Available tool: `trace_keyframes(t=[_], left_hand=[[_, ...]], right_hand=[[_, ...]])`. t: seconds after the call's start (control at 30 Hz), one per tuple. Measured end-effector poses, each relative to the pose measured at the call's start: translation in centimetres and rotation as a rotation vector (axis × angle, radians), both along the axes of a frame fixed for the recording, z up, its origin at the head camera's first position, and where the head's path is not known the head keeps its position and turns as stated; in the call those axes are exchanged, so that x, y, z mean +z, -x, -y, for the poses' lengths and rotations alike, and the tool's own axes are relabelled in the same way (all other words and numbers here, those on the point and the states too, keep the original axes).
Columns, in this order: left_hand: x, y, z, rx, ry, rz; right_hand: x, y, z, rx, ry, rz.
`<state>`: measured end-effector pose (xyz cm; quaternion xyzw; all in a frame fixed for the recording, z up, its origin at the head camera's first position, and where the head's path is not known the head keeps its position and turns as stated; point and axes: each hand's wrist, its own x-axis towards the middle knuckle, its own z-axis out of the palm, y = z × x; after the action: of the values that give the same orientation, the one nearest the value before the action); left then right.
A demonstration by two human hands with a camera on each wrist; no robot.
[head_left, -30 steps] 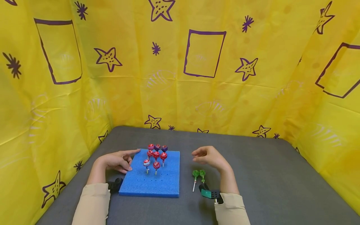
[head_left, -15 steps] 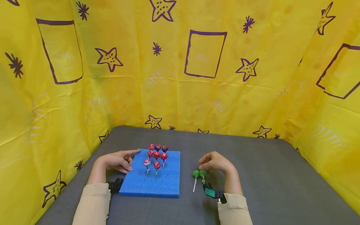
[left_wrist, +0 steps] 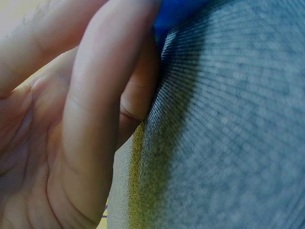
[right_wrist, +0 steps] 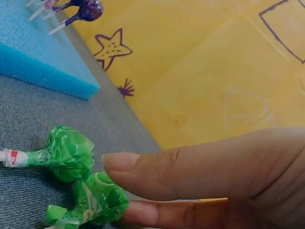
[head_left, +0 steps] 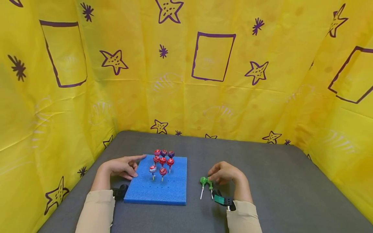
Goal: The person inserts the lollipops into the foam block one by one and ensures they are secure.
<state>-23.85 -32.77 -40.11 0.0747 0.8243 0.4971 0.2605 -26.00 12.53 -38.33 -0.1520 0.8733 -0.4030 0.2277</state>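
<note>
A blue foam board [head_left: 154,195] lies on the dark table. Red, purple and pale-wrapped lollipops [head_left: 162,160] stand upright in it, toward its far side. My left hand [head_left: 120,166] rests against the board's left edge, index finger stretched toward the far corner and thumb at the side. Right of the board, two green lollipops lie side by side on the table. With thumb and finger, my right hand [head_left: 225,173] pinches the wrapped head of the right-hand green lollipop [right_wrist: 102,198]. The other green lollipop [right_wrist: 71,153] lies right against it, just beyond my thumb tip.
Rows of small holes [head_left: 157,187] show in the near part of the board. Yellow cloth [head_left: 180,106] with purple star drawings rises behind and at both sides of the grey table [head_left: 262,181]. Each wrist wears a black camera strap.
My right hand has come down and slightly right, from above the green lollipops to the head of the right-hand one. The left hand and board stay in place.
</note>
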Motion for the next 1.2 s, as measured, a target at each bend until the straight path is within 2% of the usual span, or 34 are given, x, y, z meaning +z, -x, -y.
trace_keyframes(t=[0.53,0.87,1.0,1.2], left_hand=[[0.06,0.12,-0.21,0.015,0.01,0.0],[0.0,0.07,-0.17,0.017,0.006,0.0],[-0.02,0.01,-0.18,0.02,0.007,-0.001],[-0.08,0.04,-0.11,0.019,0.009,-0.002]], right_hand=[[-0.62,0.04,0.34,-0.014,-0.012,0.015],[-0.68,0.0,0.4,0.007,-0.016,0.003],[-0.6,0.02,0.38,0.002,-0.012,-0.012],[-0.1,0.21,0.24,-0.03,0.028,-0.082]])
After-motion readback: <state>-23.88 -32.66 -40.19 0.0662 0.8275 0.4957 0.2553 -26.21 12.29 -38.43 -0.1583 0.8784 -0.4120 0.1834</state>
